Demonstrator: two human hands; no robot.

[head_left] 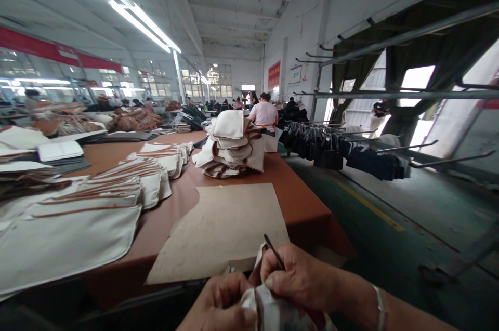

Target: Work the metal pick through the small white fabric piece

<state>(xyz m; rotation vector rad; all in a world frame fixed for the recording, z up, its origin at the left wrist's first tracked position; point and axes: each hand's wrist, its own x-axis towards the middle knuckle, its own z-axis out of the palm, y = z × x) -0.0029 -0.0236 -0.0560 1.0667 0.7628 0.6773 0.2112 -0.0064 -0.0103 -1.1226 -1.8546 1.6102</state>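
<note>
A: What are my hands doing?

B: My right hand (296, 276) pinches a thin dark metal tool (274, 251). My left hand (220, 305) is curled tight on a small white cloth piece (273, 313). Both sit just past the near edge of the long brown table (304, 201).

A: And on the table?

B: A flat tan cardboard sheet (226, 232) lies at the near edge. A pile of cream cloth bags (232, 146) sits farther back.

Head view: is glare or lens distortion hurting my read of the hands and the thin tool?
Head view: the ceiling strip lights and windows blow out white; straight rails bow from wide-angle distortion; the right hand, its thin tool and the left hand are evenly lit, cropped at the bottom edge.
</note>
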